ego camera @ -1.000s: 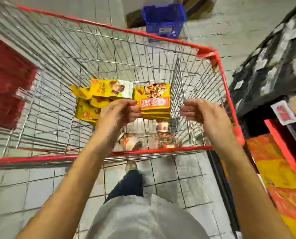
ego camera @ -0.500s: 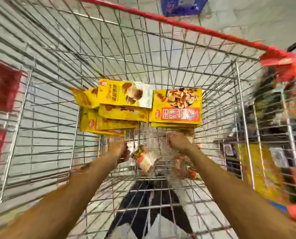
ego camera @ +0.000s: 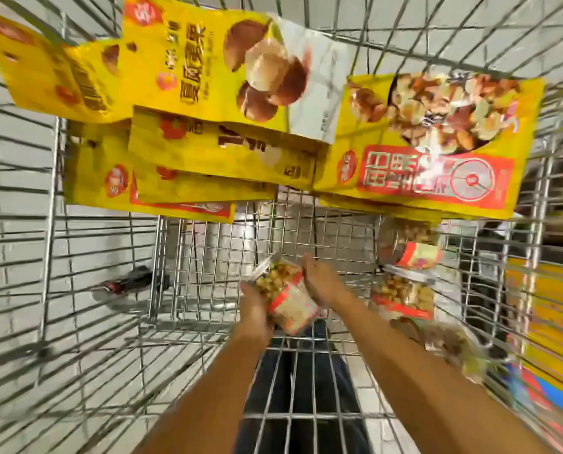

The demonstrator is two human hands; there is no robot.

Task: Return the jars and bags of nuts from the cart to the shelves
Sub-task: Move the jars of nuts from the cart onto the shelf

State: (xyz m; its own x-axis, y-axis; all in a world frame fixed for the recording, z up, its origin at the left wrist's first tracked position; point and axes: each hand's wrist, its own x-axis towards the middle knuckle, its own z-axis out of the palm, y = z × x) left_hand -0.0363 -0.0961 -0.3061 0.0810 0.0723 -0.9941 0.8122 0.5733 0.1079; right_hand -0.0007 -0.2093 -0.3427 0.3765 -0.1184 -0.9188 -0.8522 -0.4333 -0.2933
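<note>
**Clear plastic jar now caught between both hands**

Clear plastic, a red-and-white label and a heap of pale nuts inside: that is the small round jar of nuts (ego camera: 286, 294), tilted and raised off the wire floor of the silver wire shopping cart (ego camera: 205, 267). Half a second ago both hands were only reaching down beside it; now the left hand (ego camera: 255, 309) cups it from below and the right hand (ego camera: 319, 283) presses its far side, fingers wrapped, not clenched. By my reading the first pick is made and the lift toward the shelves comes next.

Just right of it lie more clear jars of nuts (ego camera: 404, 273), blurred, rigid and smooth-walled, likely to roll if nudged. Beyond, across the cart's far end, flat glossy yellow bags of nuts (ego camera: 205, 93) overlap in a loose stack, and a yellow bag with a red panel (ego camera: 437, 149) lies beside them; thin, crinkly film that will flex when lifted.
</note>
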